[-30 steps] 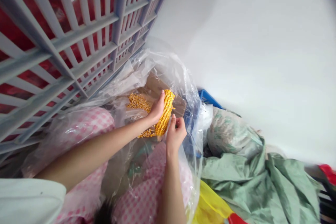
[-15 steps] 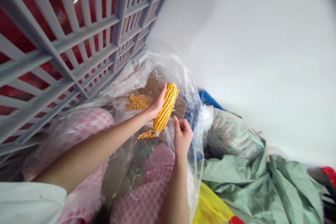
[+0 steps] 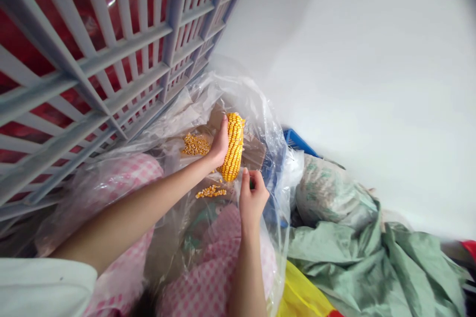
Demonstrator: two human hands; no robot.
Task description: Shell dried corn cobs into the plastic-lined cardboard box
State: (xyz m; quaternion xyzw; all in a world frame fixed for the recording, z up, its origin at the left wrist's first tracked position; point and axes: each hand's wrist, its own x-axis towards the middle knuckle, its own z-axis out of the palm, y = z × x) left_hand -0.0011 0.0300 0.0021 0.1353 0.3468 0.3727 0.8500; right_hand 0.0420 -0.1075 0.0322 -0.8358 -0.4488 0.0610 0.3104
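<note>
My left hand [image 3: 220,146] is wrapped around an ear of yellow corn [image 3: 234,148], which stands nearly upright, its lower end toward me. Just below and to the right of that end is my right hand [image 3: 253,195], its fingers curled and thumb raised, apart from the corn. Whether anything sits inside those curled fingers is hidden. Beneath the corn, a clear plastic sheet [image 3: 256,99] is spread over my lap and the brown cardboard. On it lie a heap of loose kernels [image 3: 196,144] to the left and a smaller scatter of kernels [image 3: 210,191] nearer me.
A grey slatted plastic crate [image 3: 122,59] with red contents rises at the left. To the right are a blue basket [image 3: 299,142], a stuffed whitish sack [image 3: 330,188], green cloth [image 3: 345,257] and a yellow bag [image 3: 303,292]. A white wall [image 3: 364,69] stands behind.
The corn has tipped more upright and moved slightly left and up with my left hand. My right hand has shifted a little left. The view has moved slightly.
</note>
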